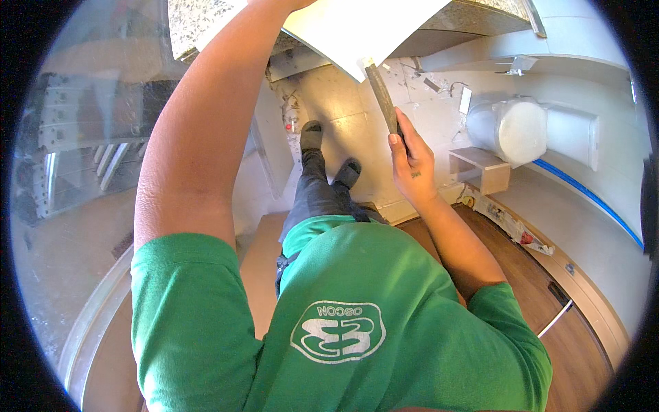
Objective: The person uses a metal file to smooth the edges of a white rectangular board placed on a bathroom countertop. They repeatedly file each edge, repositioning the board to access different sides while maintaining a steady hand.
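Observation:
My right hand [414, 163] is closed around the lower end of a long, flat, dark file [382, 94]. The file slants up and to the left, its far end at the corner of a bright white panel [367, 31]; I cannot tell whether they touch. My left arm reaches up to the top edge of the view. Only part of my left hand [285, 3] shows there, beside the panel's left side, with its fingers out of sight. The panel lies across a speckled stone-like slab [194, 26], and glare washes out its surface.
Scraps and dust litter the tiled floor [350, 130] near my feet. To the right stand a white toilet [518, 130] and a small open box [480, 168], with a blue strip [583, 199] along the wall. A glass pane [75, 137] rises on the left.

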{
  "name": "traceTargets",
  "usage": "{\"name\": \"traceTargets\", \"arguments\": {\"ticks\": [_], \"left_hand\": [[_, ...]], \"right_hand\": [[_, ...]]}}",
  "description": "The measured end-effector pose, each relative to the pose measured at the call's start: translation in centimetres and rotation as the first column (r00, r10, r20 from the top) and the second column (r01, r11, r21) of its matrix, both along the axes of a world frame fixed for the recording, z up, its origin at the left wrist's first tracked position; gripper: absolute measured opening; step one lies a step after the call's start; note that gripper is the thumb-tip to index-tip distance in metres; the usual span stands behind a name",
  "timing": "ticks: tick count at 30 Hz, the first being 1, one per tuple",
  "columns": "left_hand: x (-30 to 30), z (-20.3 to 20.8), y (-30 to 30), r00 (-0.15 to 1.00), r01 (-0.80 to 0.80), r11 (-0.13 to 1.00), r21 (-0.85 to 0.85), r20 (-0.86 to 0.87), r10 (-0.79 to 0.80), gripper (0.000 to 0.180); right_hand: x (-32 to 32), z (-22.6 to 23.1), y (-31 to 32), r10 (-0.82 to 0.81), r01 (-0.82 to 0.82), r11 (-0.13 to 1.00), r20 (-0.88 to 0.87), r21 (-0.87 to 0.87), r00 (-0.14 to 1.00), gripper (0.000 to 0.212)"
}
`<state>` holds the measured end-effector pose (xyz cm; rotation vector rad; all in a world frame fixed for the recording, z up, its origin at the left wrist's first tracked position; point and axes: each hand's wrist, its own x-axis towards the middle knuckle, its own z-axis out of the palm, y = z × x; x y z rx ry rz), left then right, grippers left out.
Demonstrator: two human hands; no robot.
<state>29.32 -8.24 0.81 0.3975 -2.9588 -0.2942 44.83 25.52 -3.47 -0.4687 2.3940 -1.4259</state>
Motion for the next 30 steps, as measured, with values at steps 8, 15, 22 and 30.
{"name": "traceTargets", "arguments": {"ticks": [8,15,22,30], "left_hand": [[-0.1,0.9,0.3,0.998,-0.01,1.0,0.001,0.064,0.01,0.084],[-0.1,1.1,0.5,0.997,-0.024,1.0,0.02,0.07,0.022,0.084],[-0.1,0.8,0.2,0.998,-0.001,1.0,-0.01,0.06,0.001,0.084],[-0.2,0.8,0.4,0.998,-0.009,1.0,-0.01,0.07,0.009,0.085]], "right_hand": [[0.4,-0.4,-0.1,0.045,-0.045,0.999,-0.163,0.004,0.986,0.044],[-1.2,0.8,-2.5,0.072,-0.068,0.997,-0.168,0.028,0.983,0.043],[-1.4,2.0,-2.3,-0.026,0.026,1.0,-0.195,-0.002,0.981,0.042],[-1.7,2.1,-2.3,0.066,-0.051,0.995,-0.184,0.084,0.981,0.044]]}}
